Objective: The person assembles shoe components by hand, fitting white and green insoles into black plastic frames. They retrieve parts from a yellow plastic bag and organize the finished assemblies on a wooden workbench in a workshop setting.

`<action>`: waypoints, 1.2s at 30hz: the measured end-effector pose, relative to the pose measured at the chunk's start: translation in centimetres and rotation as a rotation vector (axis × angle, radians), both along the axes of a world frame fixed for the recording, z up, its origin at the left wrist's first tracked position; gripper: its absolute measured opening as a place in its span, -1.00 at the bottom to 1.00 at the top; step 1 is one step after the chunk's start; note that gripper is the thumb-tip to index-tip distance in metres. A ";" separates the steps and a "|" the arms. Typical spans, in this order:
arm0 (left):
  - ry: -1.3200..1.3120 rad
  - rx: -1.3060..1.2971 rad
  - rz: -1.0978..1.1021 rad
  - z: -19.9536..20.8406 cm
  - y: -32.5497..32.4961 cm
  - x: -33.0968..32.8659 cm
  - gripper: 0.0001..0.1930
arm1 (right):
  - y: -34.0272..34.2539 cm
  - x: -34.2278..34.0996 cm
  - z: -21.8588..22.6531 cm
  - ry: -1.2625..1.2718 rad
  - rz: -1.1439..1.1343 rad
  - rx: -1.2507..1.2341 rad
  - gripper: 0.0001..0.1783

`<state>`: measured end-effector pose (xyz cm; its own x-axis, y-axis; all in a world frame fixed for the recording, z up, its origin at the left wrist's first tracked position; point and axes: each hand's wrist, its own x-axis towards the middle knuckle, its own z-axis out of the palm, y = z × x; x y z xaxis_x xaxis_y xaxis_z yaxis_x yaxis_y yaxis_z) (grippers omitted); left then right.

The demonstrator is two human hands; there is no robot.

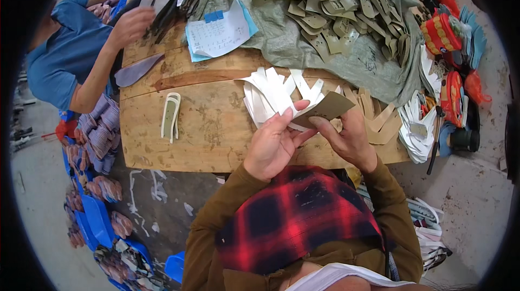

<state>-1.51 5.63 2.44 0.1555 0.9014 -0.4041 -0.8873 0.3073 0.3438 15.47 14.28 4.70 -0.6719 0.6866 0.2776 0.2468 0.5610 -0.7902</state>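
A flat olive insole-like piece is held above the near part of the table. My right hand grips it, thumb on top and the fingers mostly hidden beneath. At the piece's left end, my left hand is closed around it with the palm turned up. Just beyond my hands lies a fanned stack of white strips. Beige strips are beside my right hand. Farther left on the wooden table, a bent white strip surrounds a small olive piece.
A heap of olive pieces covers a grey-green sheet at the back. Written papers lie beside it. At the left, a person in a blue shirt handles dark pieces. White strips hang by the right edge; bundled pieces stand left.
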 end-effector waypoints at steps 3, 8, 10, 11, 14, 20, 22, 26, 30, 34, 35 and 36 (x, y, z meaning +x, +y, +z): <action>-0.002 0.001 -0.002 -0.1 0.0 -0.1 -0.59 | 0.1 -0.4 0.4 0.027 0.018 0.023 -0.65; 0.003 0.000 -0.010 -0.1 0.1 -0.1 -0.59 | 0.1 -0.4 0.0 0.015 -0.005 0.018 -0.68; 0.000 -0.002 -0.014 -0.1 0.2 -0.1 -0.59 | 0.2 -0.2 -0.3 0.005 -0.006 0.025 -0.69; -0.005 -0.005 -0.014 -0.2 0.2 -0.1 -0.59 | 0.2 -0.2 -0.4 0.000 -0.006 0.028 -0.70; -0.013 -0.008 -0.016 -0.4 0.2 -0.1 -0.58 | 0.1 -0.3 -0.7 0.024 -0.003 0.023 -0.70; -0.005 0.008 -0.019 -0.4 0.2 -0.1 -0.57 | 0.0 -0.6 -0.5 0.055 -0.027 0.022 -0.70; 0.000 0.004 -0.018 -0.3 0.3 0.0 -0.56 | -0.1 -0.6 -0.4 0.048 -0.034 0.006 -0.70; -0.002 0.047 -0.035 0.1 0.4 -0.1 -0.54 | -0.1 -0.7 0.4 0.028 -0.011 0.095 -0.69; 0.320 0.105 -0.062 1.1 1.0 -1.3 -0.54 | -0.2 -0.1 -1.1 0.097 0.059 0.110 -0.62; 0.968 0.215 -0.062 3.2 1.5 -3.4 -0.65 | -0.8 0.1 -0.6 0.091 0.092 0.395 -0.57; 1.070 0.232 -0.080 3.6 1.4 -3.8 -0.68 | -0.9 0.2 -0.2 0.079 0.093 0.420 -0.56; 1.225 0.304 -0.051 3.6 1.4 -3.9 -0.76 | -1.0 0.2 0.0 0.058 0.097 0.439 -0.60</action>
